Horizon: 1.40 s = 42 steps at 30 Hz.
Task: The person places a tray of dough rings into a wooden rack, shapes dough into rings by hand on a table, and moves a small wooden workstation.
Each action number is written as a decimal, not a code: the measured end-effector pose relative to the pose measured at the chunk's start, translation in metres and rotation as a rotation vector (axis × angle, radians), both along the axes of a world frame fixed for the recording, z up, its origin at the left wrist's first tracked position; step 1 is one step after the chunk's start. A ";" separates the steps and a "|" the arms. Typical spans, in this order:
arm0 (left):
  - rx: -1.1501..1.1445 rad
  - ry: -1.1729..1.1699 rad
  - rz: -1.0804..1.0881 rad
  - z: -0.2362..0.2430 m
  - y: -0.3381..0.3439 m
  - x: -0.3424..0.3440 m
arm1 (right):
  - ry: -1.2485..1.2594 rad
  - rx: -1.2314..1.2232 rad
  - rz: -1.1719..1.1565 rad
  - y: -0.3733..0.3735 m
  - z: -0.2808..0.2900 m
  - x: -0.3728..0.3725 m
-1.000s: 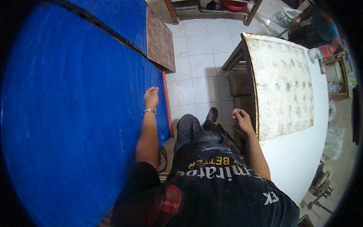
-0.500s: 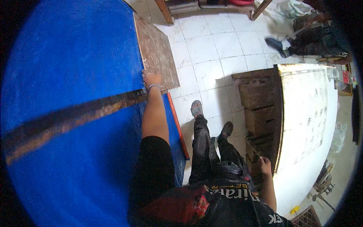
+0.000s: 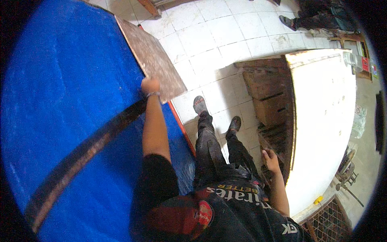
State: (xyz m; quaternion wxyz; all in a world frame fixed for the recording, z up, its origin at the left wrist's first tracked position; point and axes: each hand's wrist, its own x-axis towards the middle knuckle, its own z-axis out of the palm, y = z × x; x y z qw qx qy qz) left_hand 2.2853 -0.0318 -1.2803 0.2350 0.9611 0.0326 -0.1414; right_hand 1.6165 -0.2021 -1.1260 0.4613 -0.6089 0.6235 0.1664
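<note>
My left hand [image 3: 150, 86] is closed at the near left edge of a thin brown wooden board [image 3: 155, 58], its fingers mostly hidden. Under the board's left edge lies a wide blue surface [image 3: 76, 80]. A long dark strip with a brown edge [image 3: 76, 161] crosses the blue, passing close to my left wrist. On the other side of my body, my right hand [image 3: 271, 160] is closed low beside a white-topped cabinet [image 3: 322, 121]. Something thin and brown seems to stick out of its fingers, too small to name.
An orange-red bar [image 3: 183, 129] runs along the blue surface's edge. Brown boxes [image 3: 268, 107] sit inside the cabinet's open side. My feet stand on white floor tiles [image 3: 201, 52]. Another person's leg [image 3: 318, 23] shows at the far right. A metal grate [image 3: 330, 218] lies lower right.
The view has turned, shifting the board and cabinet leftward and tilting the strip more steeply. My left hand stays at the board's edge; my right hand remains closed beside the cabinet.
</note>
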 end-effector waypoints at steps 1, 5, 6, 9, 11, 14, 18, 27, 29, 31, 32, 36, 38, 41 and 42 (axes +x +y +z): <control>-0.053 0.009 0.033 0.024 0.004 -0.019 | -0.067 -0.013 0.007 -0.006 0.017 0.016; 0.335 -0.234 -0.532 0.092 0.093 -0.092 | -0.206 -0.019 0.011 -0.017 0.022 0.006; 0.218 -0.161 -0.407 0.145 0.082 -0.123 | -0.243 0.050 0.017 -0.017 0.011 -0.011; 0.029 -0.191 -0.272 0.260 0.100 -0.207 | -0.319 0.034 -0.052 -0.022 -0.015 -0.042; 0.080 -0.176 -0.268 0.328 0.114 -0.258 | -0.378 -0.006 0.008 -0.032 -0.012 -0.051; 0.127 -0.187 -0.211 0.400 0.143 -0.322 | -0.479 0.029 -0.006 -0.046 -0.005 -0.058; 0.171 -0.204 -0.167 0.416 0.165 -0.368 | -0.539 0.087 -0.035 -0.054 -0.020 -0.070; 0.218 -0.369 -0.212 0.292 0.186 -0.392 | -0.583 0.056 0.047 -0.053 -0.016 -0.098; 0.212 -0.355 -0.173 0.280 0.180 -0.388 | -0.546 0.068 0.051 -0.055 -0.020 -0.105; 0.207 -0.342 -0.161 0.266 0.179 -0.385 | -0.527 0.029 0.068 -0.057 -0.023 -0.113; 0.202 -0.337 -0.160 0.260 0.180 -0.383 | -0.507 0.017 0.093 -0.056 -0.025 -0.113; 0.239 -0.305 -0.157 0.241 0.178 -0.364 | -0.444 0.085 0.069 -0.058 -0.027 -0.108; 0.226 -0.293 -0.134 0.233 0.177 -0.353 | -0.454 0.087 0.040 -0.052 -0.034 -0.100; 0.237 -0.284 -0.098 0.208 0.181 -0.342 | -0.392 0.054 0.095 -0.045 -0.034 -0.089; 0.253 -0.276 -0.083 0.200 0.184 -0.338 | -0.404 0.064 0.096 -0.042 -0.033 -0.085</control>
